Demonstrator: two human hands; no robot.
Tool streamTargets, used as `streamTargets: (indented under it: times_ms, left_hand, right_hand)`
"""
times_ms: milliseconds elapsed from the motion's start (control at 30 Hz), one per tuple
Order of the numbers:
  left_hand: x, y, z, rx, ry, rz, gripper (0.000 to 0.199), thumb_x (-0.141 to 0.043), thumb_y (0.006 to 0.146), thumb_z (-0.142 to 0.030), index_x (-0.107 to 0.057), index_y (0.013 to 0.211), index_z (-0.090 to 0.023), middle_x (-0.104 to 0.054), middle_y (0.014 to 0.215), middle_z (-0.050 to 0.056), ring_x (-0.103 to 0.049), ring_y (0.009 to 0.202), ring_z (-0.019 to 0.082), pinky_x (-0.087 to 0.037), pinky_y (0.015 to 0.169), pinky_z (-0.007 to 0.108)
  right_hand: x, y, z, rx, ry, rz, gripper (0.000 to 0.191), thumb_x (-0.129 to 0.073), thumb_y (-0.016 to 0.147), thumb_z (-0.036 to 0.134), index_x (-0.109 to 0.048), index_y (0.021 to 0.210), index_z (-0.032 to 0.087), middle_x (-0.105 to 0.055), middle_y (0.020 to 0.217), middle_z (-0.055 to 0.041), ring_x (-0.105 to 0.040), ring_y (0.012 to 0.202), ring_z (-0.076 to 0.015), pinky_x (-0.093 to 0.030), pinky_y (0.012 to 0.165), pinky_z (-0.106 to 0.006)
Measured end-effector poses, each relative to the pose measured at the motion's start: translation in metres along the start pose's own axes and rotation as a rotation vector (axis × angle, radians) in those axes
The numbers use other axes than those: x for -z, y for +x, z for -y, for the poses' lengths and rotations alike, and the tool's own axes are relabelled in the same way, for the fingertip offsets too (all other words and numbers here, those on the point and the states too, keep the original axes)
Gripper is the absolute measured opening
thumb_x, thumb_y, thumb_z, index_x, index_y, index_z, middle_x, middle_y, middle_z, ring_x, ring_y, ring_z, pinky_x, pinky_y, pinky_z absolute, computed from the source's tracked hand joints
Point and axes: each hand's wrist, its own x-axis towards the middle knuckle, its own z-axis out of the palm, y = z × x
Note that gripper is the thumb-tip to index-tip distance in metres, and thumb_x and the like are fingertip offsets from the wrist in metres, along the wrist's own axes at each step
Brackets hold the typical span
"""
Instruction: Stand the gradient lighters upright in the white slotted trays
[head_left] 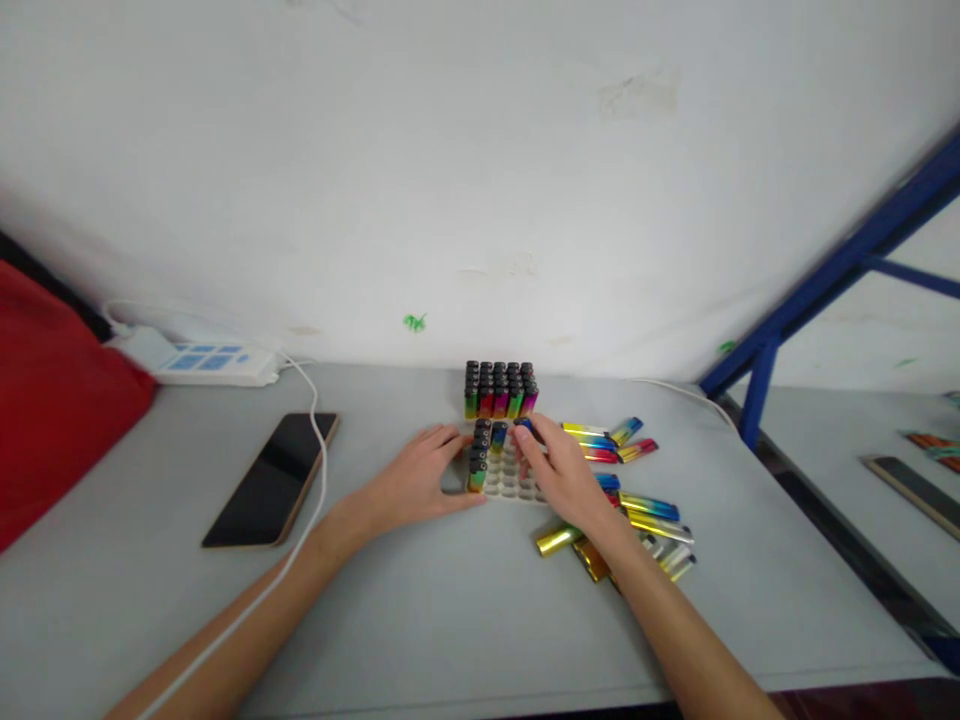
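A pale tray with rows of round holes (510,484) lies in front of me on the grey table. Several black-topped lighters (478,468) stand upright in its left column, and one blue-and-yellow lighter (499,438) stands in the column beside them. My left hand (420,475) grips the tray's left side, with the thumb at its near corner and the fingers further back. Above the tray's far part, my right hand (559,470) pinches a blue lighter (523,424); the lower end of that lighter is hidden by the fingers.
Behind the tray stands a block of upright lighters (500,390). Shiny loose lighters (652,505) lie scattered to the right, partly under my right forearm. A phone (271,480), a white cable (324,470), a power strip (217,362) and a red cloth item (60,400) are leftward.
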Motion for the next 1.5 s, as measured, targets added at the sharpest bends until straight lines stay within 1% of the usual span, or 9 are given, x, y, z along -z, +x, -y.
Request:
streamTargets:
  times_ms: [100, 233, 467, 733, 933, 1033, 1200, 1333, 1500]
  left_hand:
    - [-0.001, 0.000, 0.001, -0.009, 0.011, -0.006, 0.060, -0.088, 0.090, -0.059, -0.071, 0.131, -0.020, -0.075, 0.128, 0.014, -0.071, 0.124, 0.037, -0.055, 0.116, 0.052]
    - [-0.001, 0.000, 0.004, -0.014, 0.009, -0.018, 0.060, -0.088, 0.089, -0.059, -0.071, 0.133, -0.021, -0.076, 0.130, 0.014, -0.071, 0.126, 0.037, -0.056, 0.116, 0.051]
    - [-0.001, 0.001, 0.003, -0.019, 0.011, -0.012, 0.058, -0.088, 0.090, -0.057, -0.071, 0.132, -0.021, -0.076, 0.131, 0.014, -0.071, 0.126, 0.037, -0.055, 0.117, 0.051]
    - [-0.001, 0.002, 0.000, -0.015, 0.003, -0.006, 0.054, -0.088, 0.090, -0.055, -0.072, 0.129, -0.021, -0.076, 0.129, 0.013, -0.070, 0.126, 0.037, -0.054, 0.119, 0.053]
    - [-0.002, 0.002, 0.004, -0.010, -0.002, -0.011, 0.055, -0.086, 0.091, -0.058, -0.072, 0.131, -0.023, -0.076, 0.131, 0.012, -0.071, 0.127, 0.037, -0.055, 0.118, 0.051]
    - [-0.002, 0.003, 0.005, 0.005, 0.002, -0.002, 0.056, -0.085, 0.091, -0.060, -0.073, 0.131, -0.023, -0.077, 0.130, 0.013, -0.071, 0.126, 0.037, -0.056, 0.117, 0.051]
    - [-0.003, 0.003, 0.006, 0.012, 0.010, 0.005, 0.055, -0.085, 0.090, -0.060, -0.073, 0.129, -0.023, -0.076, 0.130, 0.013, -0.072, 0.125, 0.037, -0.056, 0.116, 0.049]
    - [-0.003, 0.004, 0.006, 0.014, 0.018, 0.011, 0.055, -0.085, 0.091, -0.061, -0.072, 0.127, -0.022, -0.076, 0.129, 0.014, -0.071, 0.126, 0.037, -0.056, 0.115, 0.049]
    - [-0.001, 0.005, 0.004, -0.012, 0.007, 0.004, 0.053, -0.084, 0.091, -0.061, -0.072, 0.124, -0.021, -0.076, 0.127, 0.014, -0.072, 0.124, 0.037, -0.057, 0.114, 0.050]
  right_hand:
    - [0.005, -0.001, -0.005, 0.125, -0.176, -0.038, 0.039, -0.049, 0.118, 0.050, -0.059, 0.090, 0.025, -0.068, 0.092, -0.0058, -0.066, 0.088, -0.0235, -0.051, 0.081, -0.034]
    - [0.006, -0.003, -0.011, 0.107, -0.255, 0.012, 0.042, -0.049, 0.120, 0.048, -0.052, 0.083, 0.026, -0.064, 0.075, -0.0005, -0.062, 0.072, -0.0208, -0.045, 0.071, -0.032]
    - [-0.002, -0.002, -0.018, 0.131, -0.313, 0.075, 0.027, -0.052, 0.120, 0.037, -0.062, 0.099, 0.024, -0.075, 0.086, -0.0031, -0.070, 0.076, -0.0213, -0.047, 0.072, -0.031]
    - [-0.012, 0.002, 0.003, 0.119, -0.732, 0.143, 0.023, -0.063, 0.117, 0.038, -0.071, 0.107, 0.019, -0.081, 0.098, -0.0108, -0.076, 0.088, -0.0259, -0.048, 0.086, -0.037]
    - [0.010, 0.000, -0.008, 0.072, -0.623, 0.132, 0.037, -0.057, 0.119, 0.043, -0.071, 0.092, 0.021, -0.078, 0.087, -0.0046, -0.072, 0.080, -0.0212, -0.045, 0.081, -0.033]
    - [0.050, 0.001, -0.033, -0.066, -0.648, -0.024, 0.038, -0.049, 0.120, 0.037, -0.072, 0.094, 0.022, -0.080, 0.091, -0.0072, -0.073, 0.085, -0.0233, -0.047, 0.081, -0.033]
    - [0.114, 0.005, -0.074, -0.595, -0.913, -0.109, 0.029, -0.056, 0.114, 0.031, -0.074, 0.124, 0.010, -0.082, 0.112, -0.0217, -0.077, 0.113, -0.0323, -0.051, 0.097, -0.036]
    - [0.124, 0.008, -0.086, -0.744, -0.869, -0.088, 0.041, -0.059, 0.113, 0.040, -0.072, 0.136, 0.008, -0.077, 0.133, -0.0289, -0.073, 0.131, -0.0398, -0.051, 0.108, -0.047]
    - [0.114, 0.023, -0.084, -0.718, -0.742, -0.119, 0.032, -0.066, 0.102, 0.021, -0.075, 0.131, 0.011, -0.079, 0.131, -0.0269, -0.072, 0.133, -0.0401, -0.050, 0.114, -0.053]
